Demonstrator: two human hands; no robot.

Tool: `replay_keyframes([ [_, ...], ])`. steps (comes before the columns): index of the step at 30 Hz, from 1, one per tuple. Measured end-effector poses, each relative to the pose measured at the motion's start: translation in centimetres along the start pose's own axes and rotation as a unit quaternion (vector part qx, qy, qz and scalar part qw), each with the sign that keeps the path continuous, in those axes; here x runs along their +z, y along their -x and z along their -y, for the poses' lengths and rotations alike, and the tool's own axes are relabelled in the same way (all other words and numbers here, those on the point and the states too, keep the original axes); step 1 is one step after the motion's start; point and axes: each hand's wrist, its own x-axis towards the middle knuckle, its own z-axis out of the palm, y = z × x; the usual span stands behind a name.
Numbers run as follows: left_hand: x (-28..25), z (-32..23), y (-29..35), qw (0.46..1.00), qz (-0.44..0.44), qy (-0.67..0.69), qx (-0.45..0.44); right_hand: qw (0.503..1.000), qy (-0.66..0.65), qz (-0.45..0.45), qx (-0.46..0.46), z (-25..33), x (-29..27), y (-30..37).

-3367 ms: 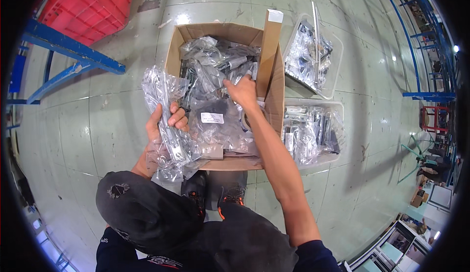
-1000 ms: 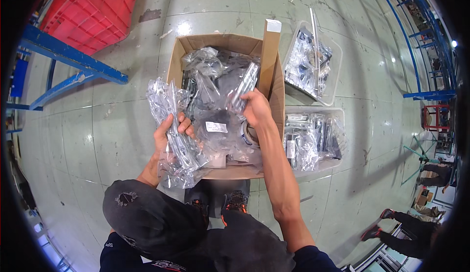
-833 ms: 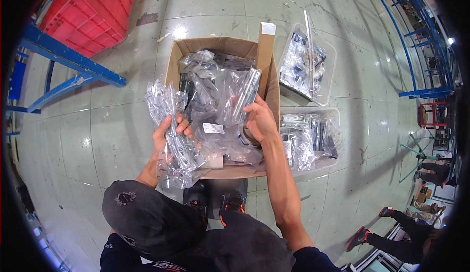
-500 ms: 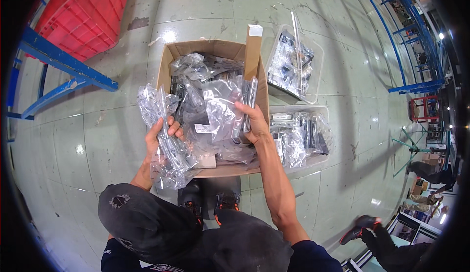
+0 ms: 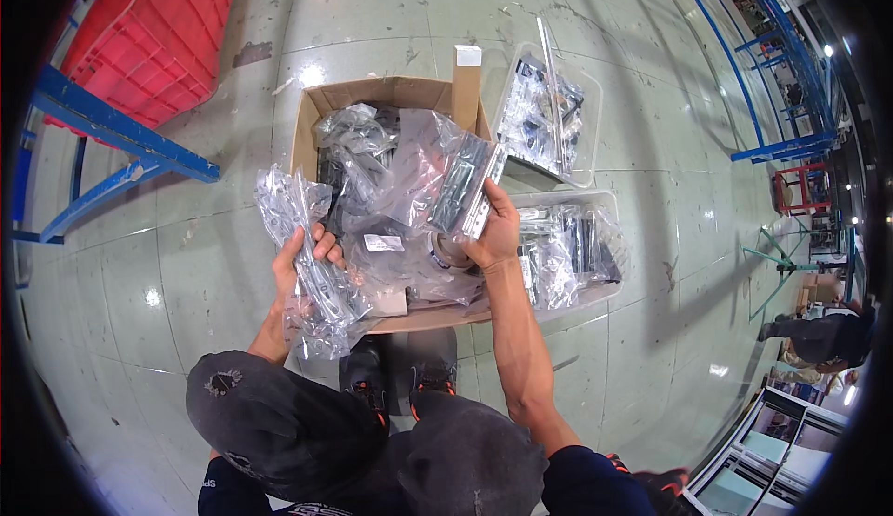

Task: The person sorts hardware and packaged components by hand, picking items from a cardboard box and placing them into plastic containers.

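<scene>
My left hand (image 5: 290, 272) is closed around a clear plastic bag of metal hardware (image 5: 323, 293) at the carton's left edge. With fingers and thumb, my right hand (image 5: 499, 235) grips a plastic-wrapped pack of flat metal rails, like drawer slides (image 5: 462, 186), tilted over the carton's right side. Under both hands stands an open cardboard carton (image 5: 303, 135) holding several bagged metal parts (image 5: 358, 158). Beside my right hand, inside the carton, sits a roll of tape (image 5: 445, 254). A tall narrow cardboard piece (image 5: 467, 93) rises at the carton's far right corner.
Right of the carton, two clear plastic bins (image 5: 609, 214) hold more bagged parts, and a long metal strip (image 5: 551, 79) lies across the farther one. A blue metal frame (image 5: 130, 125) and a red crate (image 5: 153, 37) stand at left. Another person (image 5: 814, 337) is far right.
The rail pack in my right hand has turned from edge-on to show its broad side, uncovering the tape roll. My left hand keeps its bag. A person at lower right has moved largely out of sight.
</scene>
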Motion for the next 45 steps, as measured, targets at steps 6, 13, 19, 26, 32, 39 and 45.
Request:
replay_keyframes([
  [6, -0.1, -0.1, 0.0, 1.000, 0.019, 0.006, 0.000, 0.999, 0.018, 0.039, 0.006, 0.0, 0.3, 0.4],
  [13, 0.0, 0.3, -0.1, 0.999, 0.024, 0.024, -0.014, 1.000, 0.004, 0.028, 0.003, 0.1, 0.1, 0.9],
  [19, 0.2, -0.2, 0.2, 0.999, 0.006, 0.032, -0.010, 0.999, 0.050, 0.017, -0.014, 1.6, -0.7, 1.3],
  [26, 0.6, 0.0, -0.1, 0.999, 0.030, 0.029, -0.004, 0.810, 0.504, -0.288, -0.084, 11.8, 1.4, 7.1],
  [32, 0.1, 0.1, 0.0, 0.999, -0.004, 0.044, -0.015, 0.717, 0.623, -0.304, -0.073, 13.2, -4.6, 11.2],
  [39, 0.0, 0.0, -0.2, 1.000, 0.002, 0.011, -0.003, 0.699, 0.626, -0.333, 0.089, 9.9, -9.2, 13.3],
  [45, 0.1, -0.7, 0.5, 0.995, 0.078, 0.056, 0.032, 0.567, 0.741, -0.230, -0.274, 4.4, 1.3, 5.7],
])
